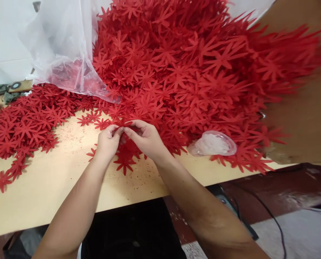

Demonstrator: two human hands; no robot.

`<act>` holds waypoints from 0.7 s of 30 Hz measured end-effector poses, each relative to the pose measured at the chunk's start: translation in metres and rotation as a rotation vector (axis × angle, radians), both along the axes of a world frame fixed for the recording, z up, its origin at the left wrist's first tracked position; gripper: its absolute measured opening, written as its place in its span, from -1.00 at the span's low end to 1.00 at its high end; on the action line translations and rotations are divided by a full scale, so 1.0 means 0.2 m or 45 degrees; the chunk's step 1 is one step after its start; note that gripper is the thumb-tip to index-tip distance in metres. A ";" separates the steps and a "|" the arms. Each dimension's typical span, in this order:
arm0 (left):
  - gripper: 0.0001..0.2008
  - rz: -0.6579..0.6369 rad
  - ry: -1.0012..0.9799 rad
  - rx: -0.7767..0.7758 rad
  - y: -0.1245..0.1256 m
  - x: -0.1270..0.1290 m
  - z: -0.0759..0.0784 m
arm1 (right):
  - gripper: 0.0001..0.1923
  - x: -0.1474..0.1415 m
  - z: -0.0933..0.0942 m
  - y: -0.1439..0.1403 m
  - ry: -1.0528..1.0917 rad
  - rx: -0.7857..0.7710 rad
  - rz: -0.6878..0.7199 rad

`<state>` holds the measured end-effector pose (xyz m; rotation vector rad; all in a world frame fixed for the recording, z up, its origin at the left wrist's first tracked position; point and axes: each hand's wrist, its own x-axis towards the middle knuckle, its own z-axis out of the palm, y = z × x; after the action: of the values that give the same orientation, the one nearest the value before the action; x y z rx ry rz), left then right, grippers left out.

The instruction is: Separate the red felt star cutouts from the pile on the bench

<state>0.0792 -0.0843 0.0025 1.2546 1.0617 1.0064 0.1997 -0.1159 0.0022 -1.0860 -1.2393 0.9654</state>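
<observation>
Head view, left to right: at nine o'clock a flat scatter (pixel 28 126) of red cut-outs covers the pale table (pixel 55 180); a clear bag (pixel 66 54) slumps at eleven. At centre my left hand (pixel 108 140) and right hand (pixel 145 138) meet, fingertips pressed together on one flower (pixel 122 124), pinching it just above the board. I judge I am separating or checking a single piece; the next move calls for a light peel, since the thin felt-like petals are narrow and snag. More flowers lie under my wrists. From twelve to three rises the heap (pixel 193 72), matte, spiky, star-shaped. A clear lid (pixel 213 144) sits at four.
</observation>
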 end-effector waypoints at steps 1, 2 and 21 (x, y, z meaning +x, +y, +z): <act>-0.83 -0.012 0.030 0.046 0.00 0.00 -0.01 | -0.80 0.00 0.00 0.00 -0.034 0.024 -0.029; -0.80 -0.025 0.052 0.095 -0.01 -0.01 -0.02 | -0.81 0.01 0.01 0.01 -0.079 0.044 -0.064; -0.87 0.441 0.204 0.232 0.07 -0.02 -0.17 | 0.30 0.06 -0.04 -0.11 -1.238 -0.329 0.045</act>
<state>0.0760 -0.0700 -0.0314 1.3427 1.3684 1.3053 0.2112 -0.1370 -0.0061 -1.8543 -1.9341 0.6187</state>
